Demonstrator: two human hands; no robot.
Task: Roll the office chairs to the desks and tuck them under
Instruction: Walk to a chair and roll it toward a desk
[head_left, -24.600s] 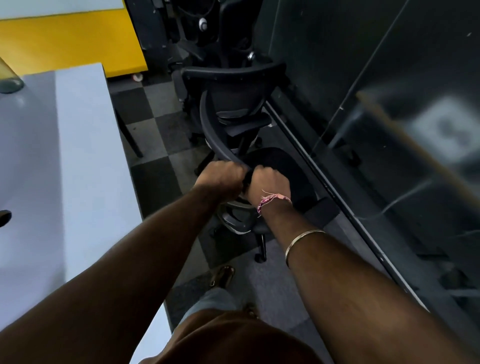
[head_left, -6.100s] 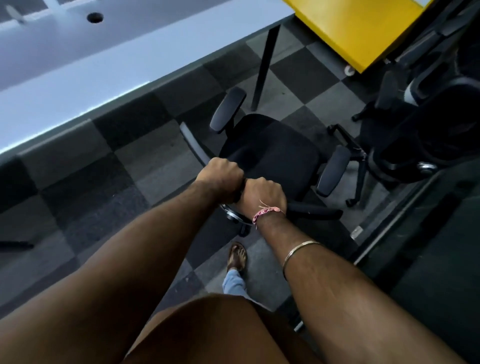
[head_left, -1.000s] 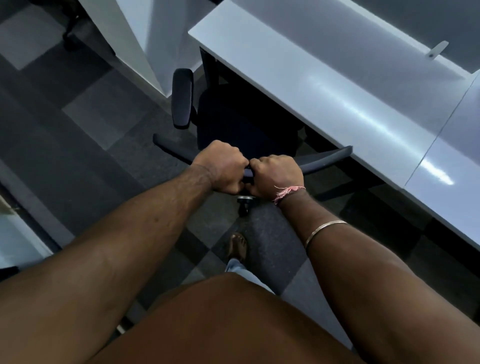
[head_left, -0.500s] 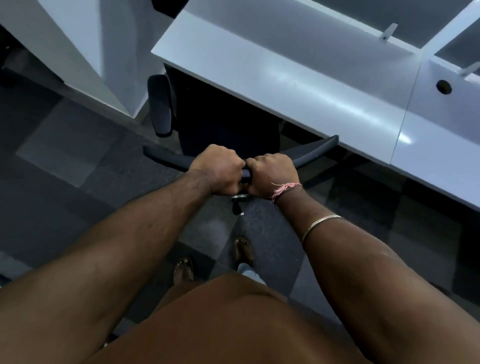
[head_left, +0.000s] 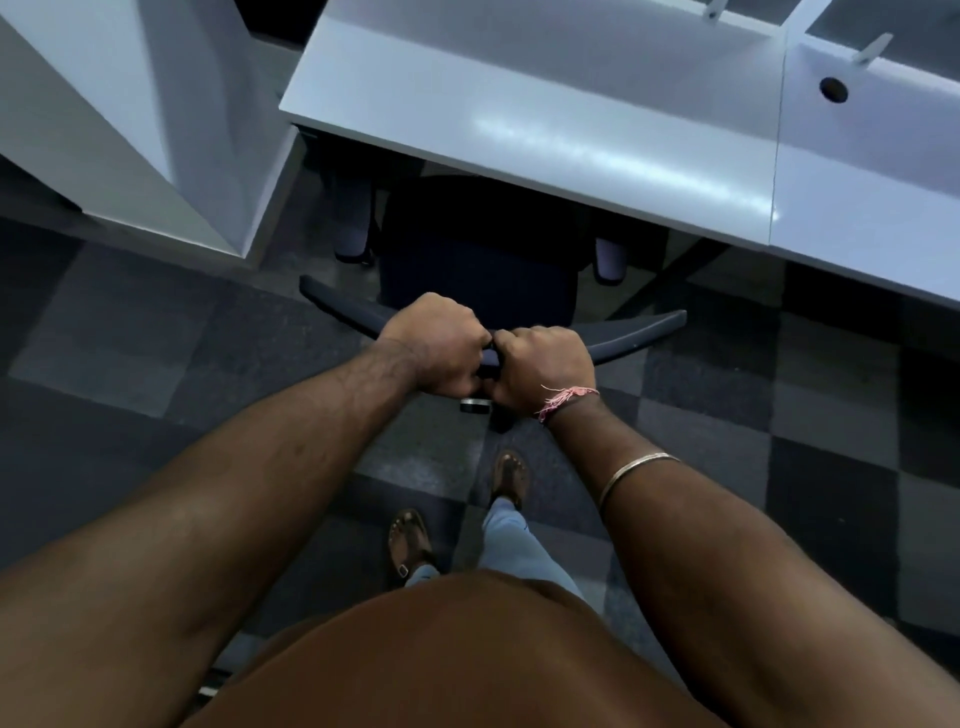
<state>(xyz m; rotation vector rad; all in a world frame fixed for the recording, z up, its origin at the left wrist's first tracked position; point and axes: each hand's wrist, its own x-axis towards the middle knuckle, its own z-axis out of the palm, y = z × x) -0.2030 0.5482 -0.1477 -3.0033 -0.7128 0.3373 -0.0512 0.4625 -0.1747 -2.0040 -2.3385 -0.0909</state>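
Note:
A black office chair (head_left: 478, 260) stands in front of me, facing the white desk (head_left: 545, 109). Its seat front and both armrests reach under the desk's near edge. The curved top rail of its backrest (head_left: 639, 330) runs left to right just below the seat. My left hand (head_left: 439, 345) and my right hand (head_left: 545, 366) grip the middle of that rail side by side, knuckles up. One chair caster shows just below my hands.
A white pillar or cabinet (head_left: 156, 114) stands left of the desk, close to the chair's left armrest. A second white desk (head_left: 872, 171) with a cable hole adjoins on the right. Grey checkered carpet tiles cover the floor. My sandalled feet (head_left: 410, 540) stand behind the chair.
The chair has rolled forward toward the desk; its seat and armrests are now further under the desk edge. Both hands keep their grip on the backrest rail.

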